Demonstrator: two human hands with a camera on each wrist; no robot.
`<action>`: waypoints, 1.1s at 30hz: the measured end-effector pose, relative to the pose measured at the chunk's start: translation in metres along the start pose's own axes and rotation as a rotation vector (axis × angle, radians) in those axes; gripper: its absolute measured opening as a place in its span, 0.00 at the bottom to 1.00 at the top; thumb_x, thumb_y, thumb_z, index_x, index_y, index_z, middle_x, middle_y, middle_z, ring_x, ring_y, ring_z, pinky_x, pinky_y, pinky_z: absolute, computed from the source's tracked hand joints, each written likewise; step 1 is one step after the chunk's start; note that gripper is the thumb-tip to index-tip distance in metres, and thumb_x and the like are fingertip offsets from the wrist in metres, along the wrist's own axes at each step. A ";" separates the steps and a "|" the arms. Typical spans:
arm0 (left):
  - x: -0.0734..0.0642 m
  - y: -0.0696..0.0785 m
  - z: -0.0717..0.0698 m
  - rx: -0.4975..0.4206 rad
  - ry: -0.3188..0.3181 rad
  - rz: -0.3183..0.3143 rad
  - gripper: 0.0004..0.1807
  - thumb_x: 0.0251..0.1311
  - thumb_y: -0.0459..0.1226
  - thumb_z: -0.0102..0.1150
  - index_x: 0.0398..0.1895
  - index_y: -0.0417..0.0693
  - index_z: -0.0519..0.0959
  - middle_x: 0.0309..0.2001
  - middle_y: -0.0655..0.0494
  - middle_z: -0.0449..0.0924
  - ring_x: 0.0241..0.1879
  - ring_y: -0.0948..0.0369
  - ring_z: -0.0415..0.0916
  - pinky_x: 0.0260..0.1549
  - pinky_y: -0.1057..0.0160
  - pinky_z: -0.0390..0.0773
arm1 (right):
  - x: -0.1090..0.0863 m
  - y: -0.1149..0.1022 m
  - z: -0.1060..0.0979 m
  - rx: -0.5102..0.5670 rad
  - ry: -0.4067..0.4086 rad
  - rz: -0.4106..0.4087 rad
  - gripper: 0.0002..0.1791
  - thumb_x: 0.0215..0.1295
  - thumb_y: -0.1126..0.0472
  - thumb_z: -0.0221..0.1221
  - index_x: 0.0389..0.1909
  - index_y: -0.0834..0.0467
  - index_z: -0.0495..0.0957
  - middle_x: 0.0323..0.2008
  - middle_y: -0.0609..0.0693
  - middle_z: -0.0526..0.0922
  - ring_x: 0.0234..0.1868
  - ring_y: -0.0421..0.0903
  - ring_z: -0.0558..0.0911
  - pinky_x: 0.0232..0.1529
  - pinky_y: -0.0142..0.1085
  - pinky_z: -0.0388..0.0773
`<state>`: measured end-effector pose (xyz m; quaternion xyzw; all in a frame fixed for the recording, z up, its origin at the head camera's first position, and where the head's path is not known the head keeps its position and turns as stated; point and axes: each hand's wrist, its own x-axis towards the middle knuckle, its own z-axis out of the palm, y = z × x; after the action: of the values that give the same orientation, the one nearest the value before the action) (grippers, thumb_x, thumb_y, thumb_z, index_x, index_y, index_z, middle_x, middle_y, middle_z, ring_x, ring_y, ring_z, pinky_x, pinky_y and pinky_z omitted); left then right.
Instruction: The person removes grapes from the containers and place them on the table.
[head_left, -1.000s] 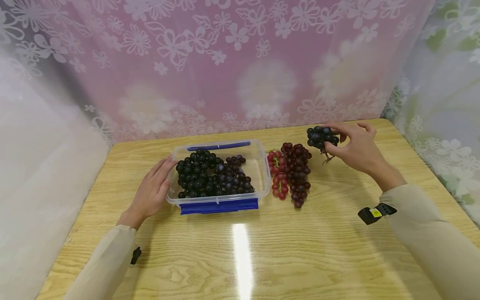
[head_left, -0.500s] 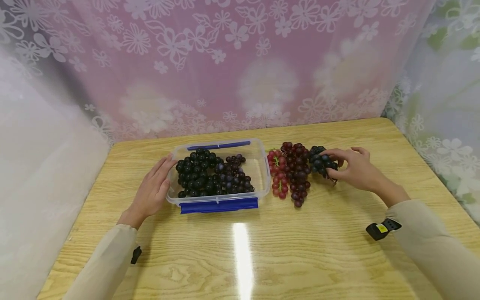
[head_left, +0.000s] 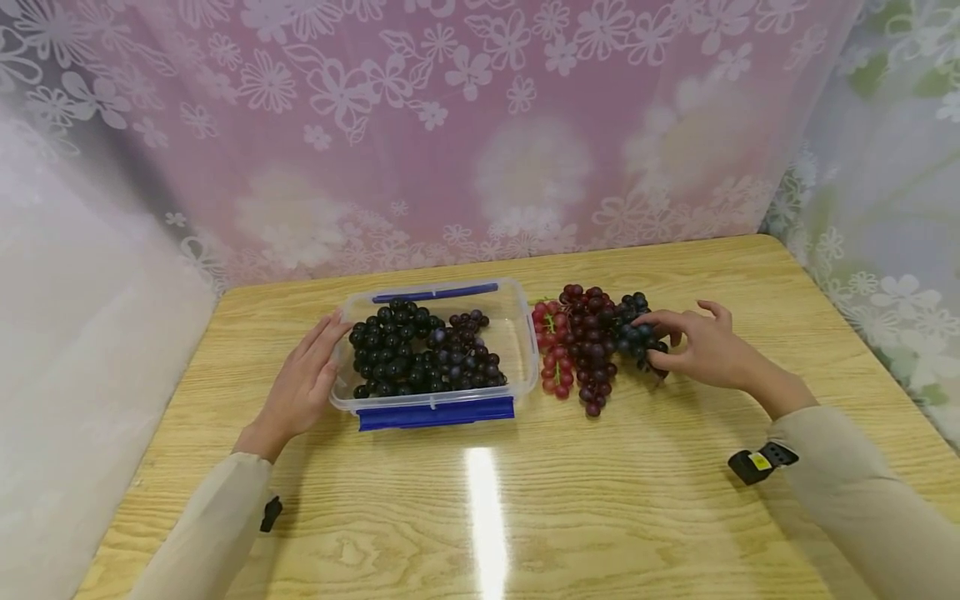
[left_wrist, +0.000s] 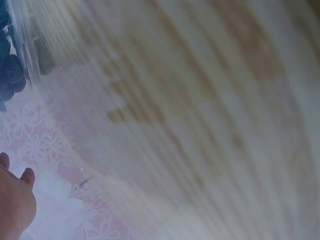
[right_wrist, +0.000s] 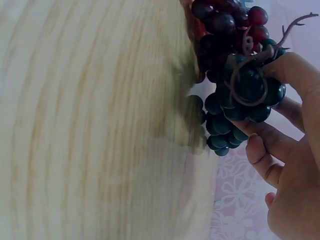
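Black grapes [head_left: 636, 337] pinched by right hand [head_left: 701, 348], curling stem [right_wrist: 270, 53] clear only in right wrist view, left hand [head_left: 296, 390] straight-fingered against box [head_left: 437, 413]

yellowish wood-grain tabletop [head_left: 615, 508] | behind tabletop: pink cloth [head_left: 420, 179], white flower print | left of tabletop: whitish sheet [head_left: 82, 333] | right of tabletop: white-and-green floral cloth [head_left: 892, 250] | on its near half: reflected light streak [head_left: 486, 517]
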<state>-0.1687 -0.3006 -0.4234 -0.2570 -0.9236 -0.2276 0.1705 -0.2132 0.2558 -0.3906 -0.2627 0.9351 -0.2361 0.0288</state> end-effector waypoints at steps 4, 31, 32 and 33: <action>-0.001 0.001 0.000 -0.006 -0.002 0.001 0.27 0.75 0.44 0.29 0.71 0.40 0.60 0.73 0.46 0.52 0.71 0.46 0.47 0.65 0.42 0.52 | 0.000 -0.003 -0.002 -0.011 -0.021 0.014 0.24 0.63 0.55 0.62 0.59 0.55 0.73 0.26 0.41 0.79 0.36 0.47 0.77 0.59 0.66 0.39; 0.002 0.002 -0.007 0.060 -0.049 -0.019 0.28 0.69 0.36 0.40 0.72 0.49 0.58 0.74 0.50 0.51 0.71 0.48 0.47 0.62 0.37 0.52 | -0.011 -0.013 0.001 -0.074 -0.098 -0.017 0.25 0.67 0.45 0.57 0.61 0.51 0.75 0.31 0.35 0.83 0.42 0.52 0.76 0.61 0.68 0.31; 0.002 0.002 -0.007 0.063 -0.049 -0.017 0.28 0.68 0.35 0.41 0.72 0.49 0.59 0.74 0.49 0.51 0.71 0.47 0.48 0.62 0.37 0.52 | -0.011 -0.012 0.001 -0.076 -0.098 -0.017 0.25 0.67 0.45 0.57 0.61 0.51 0.74 0.31 0.35 0.83 0.43 0.53 0.76 0.61 0.68 0.31; 0.003 0.002 -0.007 0.066 -0.050 -0.015 0.28 0.68 0.35 0.41 0.72 0.48 0.59 0.73 0.49 0.51 0.71 0.47 0.48 0.62 0.37 0.52 | -0.011 -0.012 0.001 -0.078 -0.098 -0.014 0.25 0.67 0.45 0.56 0.61 0.52 0.74 0.31 0.36 0.83 0.43 0.53 0.76 0.61 0.67 0.32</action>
<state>-0.1683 -0.3017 -0.4153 -0.2499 -0.9365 -0.1918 0.1542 -0.1979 0.2519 -0.3868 -0.2816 0.9392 -0.1863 0.0627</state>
